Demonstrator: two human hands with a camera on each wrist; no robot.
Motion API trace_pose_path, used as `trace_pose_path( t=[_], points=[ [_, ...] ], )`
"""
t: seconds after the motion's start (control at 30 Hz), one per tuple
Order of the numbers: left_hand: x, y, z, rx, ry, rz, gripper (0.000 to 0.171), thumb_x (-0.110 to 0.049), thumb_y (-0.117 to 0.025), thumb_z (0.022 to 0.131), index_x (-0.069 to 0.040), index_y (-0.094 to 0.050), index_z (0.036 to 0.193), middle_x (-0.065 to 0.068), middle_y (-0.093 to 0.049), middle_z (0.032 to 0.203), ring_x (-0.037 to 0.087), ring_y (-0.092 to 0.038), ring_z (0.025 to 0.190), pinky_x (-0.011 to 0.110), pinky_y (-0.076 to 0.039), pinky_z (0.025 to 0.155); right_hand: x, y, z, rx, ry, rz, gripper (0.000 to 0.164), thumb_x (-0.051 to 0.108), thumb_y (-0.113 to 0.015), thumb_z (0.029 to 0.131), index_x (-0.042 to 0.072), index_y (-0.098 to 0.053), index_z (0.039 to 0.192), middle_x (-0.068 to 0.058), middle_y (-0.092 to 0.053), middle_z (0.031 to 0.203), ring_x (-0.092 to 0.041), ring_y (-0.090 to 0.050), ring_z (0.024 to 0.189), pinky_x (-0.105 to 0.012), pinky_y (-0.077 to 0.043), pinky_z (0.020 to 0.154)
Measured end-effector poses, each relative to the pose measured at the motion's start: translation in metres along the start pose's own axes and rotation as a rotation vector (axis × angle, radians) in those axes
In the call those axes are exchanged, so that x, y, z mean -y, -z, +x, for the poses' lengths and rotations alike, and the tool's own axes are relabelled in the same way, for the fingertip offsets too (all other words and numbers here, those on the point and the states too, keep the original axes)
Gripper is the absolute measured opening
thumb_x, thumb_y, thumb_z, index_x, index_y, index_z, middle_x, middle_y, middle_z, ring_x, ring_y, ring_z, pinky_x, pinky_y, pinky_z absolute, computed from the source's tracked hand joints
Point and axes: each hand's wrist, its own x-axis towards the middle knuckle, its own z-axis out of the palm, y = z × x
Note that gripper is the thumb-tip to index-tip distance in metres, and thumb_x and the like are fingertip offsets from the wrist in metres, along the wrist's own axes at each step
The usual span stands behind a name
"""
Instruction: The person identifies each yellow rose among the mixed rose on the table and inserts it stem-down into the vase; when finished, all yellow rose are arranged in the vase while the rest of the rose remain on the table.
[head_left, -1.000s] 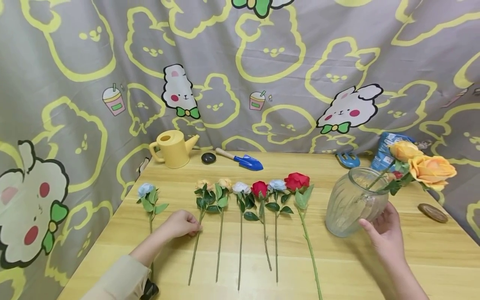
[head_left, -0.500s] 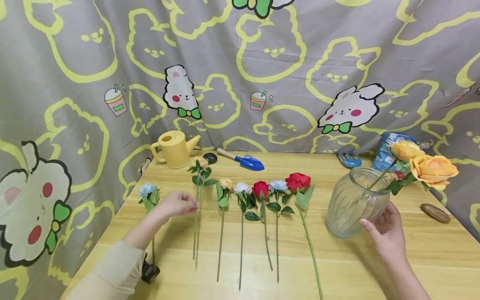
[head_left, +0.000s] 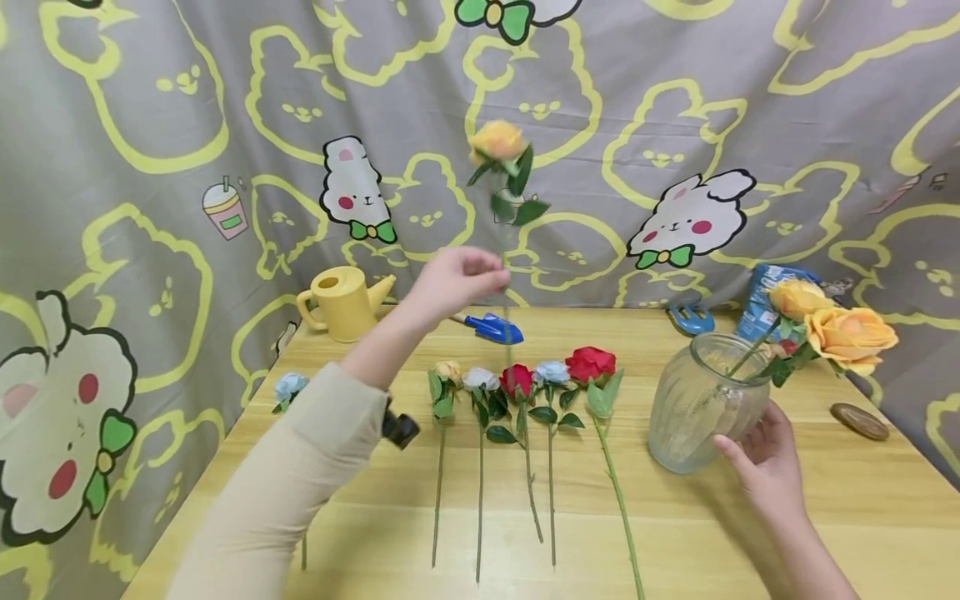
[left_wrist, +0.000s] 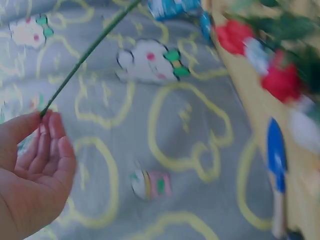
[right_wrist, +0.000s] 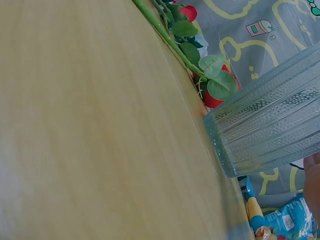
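My left hand [head_left: 459, 283] pinches the stem of a yellow rose [head_left: 498, 142] between thumb and fingertips, and the flower stands upright above the table. In the left wrist view the green stem [left_wrist: 80, 62] slants up from the fingertips. My right hand [head_left: 767, 467] grips the lower right side of a ribbed glass vase [head_left: 693, 417], which is tilted to the right. Two orange roses [head_left: 851, 337] lean out over the vase's rim. The right wrist view shows the vase's base [right_wrist: 222, 145] close over the wood, with only part of the hand at the right edge.
Several artificial roses lie in a row, from a yellow one [head_left: 447, 372] to a large red one [head_left: 590, 364]; a blue one [head_left: 289, 386] lies left. Behind stand a yellow watering can [head_left: 343, 304], blue trowel [head_left: 495, 327], blue rake [head_left: 692, 318] and blue bag [head_left: 757, 308]. A brown stone [head_left: 860, 422] lies right.
My left hand has picked up the leftmost yellow rose of the row, raised it off the table and carried it right. The right hand keeps its grip on the tilted vase.
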Motion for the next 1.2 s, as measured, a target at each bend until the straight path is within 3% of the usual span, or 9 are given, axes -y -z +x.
trace_pose_path(
  t=[0.13,0.23,0.4,0.53,0.67,0.87,1.0,1.2],
  points=[
    [-0.034,-0.029,0.025,-0.1,-0.185,-0.123,0.019,-0.017,-0.066,0.083,-0.003,-0.066,0.094,0.004,-0.067,0.084,0.011,-0.062,0.077,0.024,-0.048,0.07,0.0,0.0,0.001,0.01,0.002,-0.006,0.066,-0.027,-0.05,0.075,-0.001,-0.032,0.133,-0.004,-0.05,0.119,-0.011,-0.048,0.107,-0.016,-0.037,0.088],
    [-0.058,-0.052,0.039,-0.116,-0.285,-0.179,0.016,-0.014,-0.066,0.082,-0.001,-0.067,0.091,0.006,-0.068,0.082,0.009,-0.062,0.074,0.022,-0.048,0.067,0.001,0.0,0.001,0.011,-0.005,-0.027,0.066,-0.026,-0.05,0.076,0.0,-0.031,0.134,-0.003,-0.049,0.121,-0.01,-0.047,0.109,-0.015,-0.037,0.088],
    [-0.094,-0.09,0.053,-0.04,-0.31,-0.15,0.016,-0.017,-0.064,0.084,-0.004,-0.067,0.094,-0.001,-0.067,0.083,0.002,-0.06,0.075,0.014,-0.046,0.067,0.001,0.001,0.001,0.032,0.005,-0.033,0.066,-0.025,-0.05,0.077,0.0,-0.03,0.135,-0.004,-0.048,0.123,-0.011,-0.046,0.11,-0.016,-0.036,0.089],
    [-0.106,-0.119,0.061,0.004,-0.293,-0.094,0.016,-0.021,-0.065,0.084,-0.009,-0.068,0.095,-0.007,-0.066,0.083,-0.003,-0.058,0.074,0.01,-0.044,0.065,0.001,0.002,0.002,0.043,0.012,-0.027,0.067,-0.026,-0.05,0.076,0.0,-0.029,0.135,-0.003,-0.048,0.123,-0.011,-0.047,0.11,-0.016,-0.037,0.089],
    [-0.101,-0.15,0.061,0.038,-0.298,-0.016,0.017,-0.024,-0.066,0.083,-0.012,-0.068,0.095,-0.009,-0.065,0.083,-0.005,-0.056,0.072,0.008,-0.042,0.064,0.0,0.002,0.002,0.041,0.018,-0.016,0.066,-0.026,-0.05,0.076,0.0,-0.029,0.134,-0.003,-0.048,0.123,-0.011,-0.047,0.11,-0.016,-0.037,0.089],
    [-0.074,-0.187,0.052,0.111,-0.269,0.092,0.014,-0.026,-0.065,0.083,-0.016,-0.068,0.092,-0.013,-0.064,0.081,-0.009,-0.053,0.07,0.006,-0.04,0.062,0.0,0.001,0.0,0.04,0.008,-0.033,0.067,-0.025,-0.051,0.076,-0.001,-0.029,0.134,-0.003,-0.047,0.123,-0.01,-0.046,0.111,-0.016,-0.037,0.09],
    [-0.063,-0.198,0.048,0.147,-0.277,0.125,0.014,-0.022,-0.065,0.084,-0.014,-0.066,0.096,-0.012,-0.064,0.082,-0.009,-0.053,0.069,0.005,-0.039,0.064,0.0,0.001,0.0,0.039,0.006,-0.049,0.067,-0.024,-0.052,0.076,-0.001,-0.028,0.134,-0.004,-0.045,0.126,-0.011,-0.044,0.114,-0.016,-0.034,0.092],
    [-0.059,-0.205,0.046,0.2,-0.247,0.136,0.013,-0.019,-0.065,0.083,-0.014,-0.065,0.096,-0.012,-0.063,0.08,-0.008,-0.053,0.069,0.006,-0.04,0.062,0.002,0.003,0.002,0.051,0.006,-0.069,0.068,-0.025,-0.051,0.076,0.0,-0.026,0.135,-0.004,-0.043,0.128,-0.012,-0.042,0.117,-0.016,-0.032,0.094]
  ],
)
